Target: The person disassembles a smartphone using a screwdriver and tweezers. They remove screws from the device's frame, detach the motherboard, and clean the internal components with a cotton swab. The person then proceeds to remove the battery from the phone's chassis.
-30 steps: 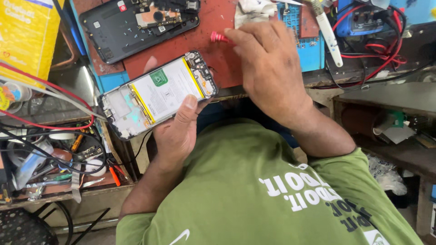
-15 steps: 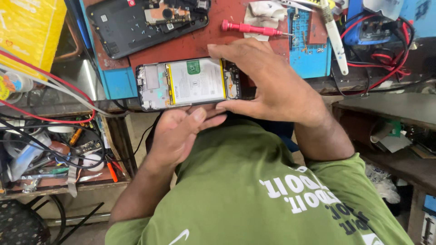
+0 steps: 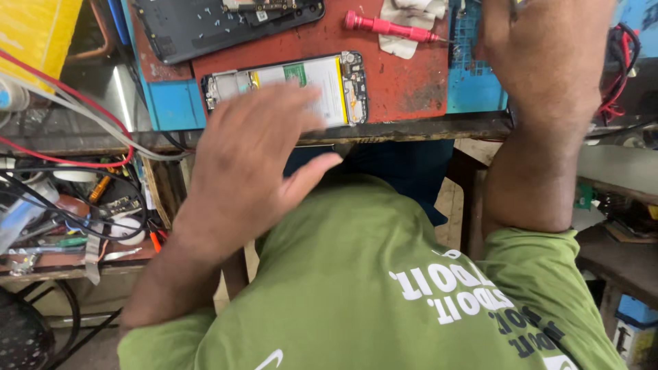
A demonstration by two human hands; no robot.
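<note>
An opened smartphone (image 3: 322, 85) with its white battery and circuit boards showing lies flat on the red mat (image 3: 404, 82) at the bench's front edge. My left hand (image 3: 253, 154) hovers just in front of it, fingers spread, holding nothing. My right hand (image 3: 548, 55) reaches up over the blue mat (image 3: 473, 89) at the right; its fingertips run out of view at the top. A red screwdriver (image 3: 387, 27) lies on the red mat beside a white cloth (image 3: 411, 24). The phone's dark back cover (image 3: 219, 24) lies at the upper left.
A yellow box (image 3: 34, 41) stands at the far left. Red, black and grey cables (image 3: 68, 123) run over a lower shelf cluttered with small tools (image 3: 82, 226). More red wires (image 3: 620, 62) sit at the right edge. My green shirt (image 3: 384, 294) fills the foreground.
Both hands have let go of the opened phone, which now lies flat on the red mat. My left hand drew back and spread; my right hand moved right over the blue mat.
</note>
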